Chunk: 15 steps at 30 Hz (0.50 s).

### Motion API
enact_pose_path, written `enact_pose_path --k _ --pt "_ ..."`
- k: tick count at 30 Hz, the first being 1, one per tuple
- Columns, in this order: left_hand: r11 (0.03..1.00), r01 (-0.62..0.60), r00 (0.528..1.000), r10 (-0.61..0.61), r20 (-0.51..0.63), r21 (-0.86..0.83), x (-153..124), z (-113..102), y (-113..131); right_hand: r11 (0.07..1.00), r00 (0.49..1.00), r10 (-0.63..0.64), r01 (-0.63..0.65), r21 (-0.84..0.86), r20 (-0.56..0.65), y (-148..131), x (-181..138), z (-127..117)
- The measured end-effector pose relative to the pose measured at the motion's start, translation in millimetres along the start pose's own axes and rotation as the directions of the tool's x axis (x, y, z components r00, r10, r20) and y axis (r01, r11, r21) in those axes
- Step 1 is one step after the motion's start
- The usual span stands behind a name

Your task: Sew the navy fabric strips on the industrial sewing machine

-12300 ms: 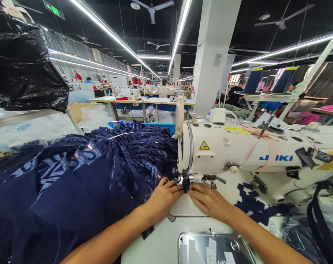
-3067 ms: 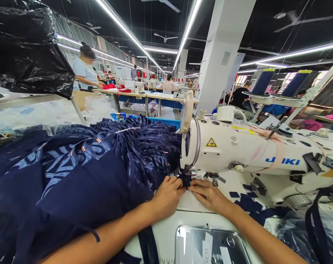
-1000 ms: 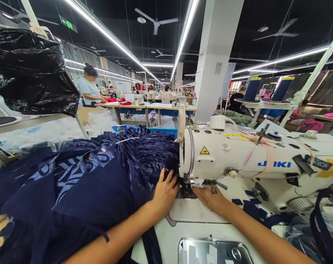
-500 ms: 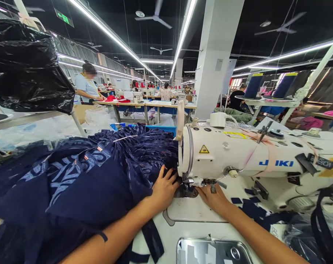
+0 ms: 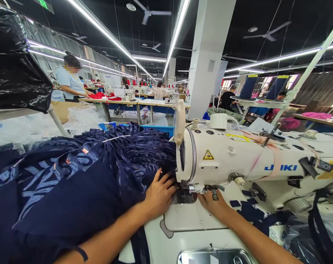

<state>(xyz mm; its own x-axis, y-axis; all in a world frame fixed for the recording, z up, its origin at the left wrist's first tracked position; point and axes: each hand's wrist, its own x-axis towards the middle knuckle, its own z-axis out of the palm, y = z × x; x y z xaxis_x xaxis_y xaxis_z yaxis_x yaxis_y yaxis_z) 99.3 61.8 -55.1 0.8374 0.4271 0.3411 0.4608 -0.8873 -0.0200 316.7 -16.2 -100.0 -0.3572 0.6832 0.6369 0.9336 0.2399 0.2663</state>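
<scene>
So the person is working at a long white sewing machine point(image 5: 221, 167) with blue lettering, and the change is right at its needle end. About three seconds ago both hands were pinching dark cloth there; now a rounded silver metal plate point(image 5: 186, 198) is showing under the machine's head, so the sewing is probably pausing.

The left hand point(image 5: 160, 194) is lying just left of the machine's head, its fingers fanning out loosely, not clutching anything visible. They're looking to be touching the edge of the big heap of navy-blue cloth with pale-blue print point(image 5: 73, 198), which is spreading all along the machine's left.

The right hand point(image 5: 211, 201) is reaching in just right of the plate, fingertips disappearing behind a dark metal coil spring point(image 5: 215, 194) under the machine, so can't tell whether they're gripping anything.

Small navy-blue cloth scraps point(image 5: 250, 213) are lying to the right, below the machine's arm. A shiny silver tray-like thing point(image 5: 224, 252) is sitting in front of the machine on the white bench point(image 5: 157, 245).
</scene>
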Motion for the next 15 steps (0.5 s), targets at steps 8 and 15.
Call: enact_pose_path --k 8,15 --pt "0.998 0.07 0.997 -0.07 -0.032 -0.01 -13.7 -10.5 18.8 0.993 0.991 0.083 -0.073 0.092 -0.104 -1.7 4.5 12.2" --pt "0.789 -0.092 0.964 0.224 0.144 -0.608 -122.3 -67.5 84.8 0.988 0.987 0.095 -0.078 0.132 -0.128 -3.8 6.7 7.6"
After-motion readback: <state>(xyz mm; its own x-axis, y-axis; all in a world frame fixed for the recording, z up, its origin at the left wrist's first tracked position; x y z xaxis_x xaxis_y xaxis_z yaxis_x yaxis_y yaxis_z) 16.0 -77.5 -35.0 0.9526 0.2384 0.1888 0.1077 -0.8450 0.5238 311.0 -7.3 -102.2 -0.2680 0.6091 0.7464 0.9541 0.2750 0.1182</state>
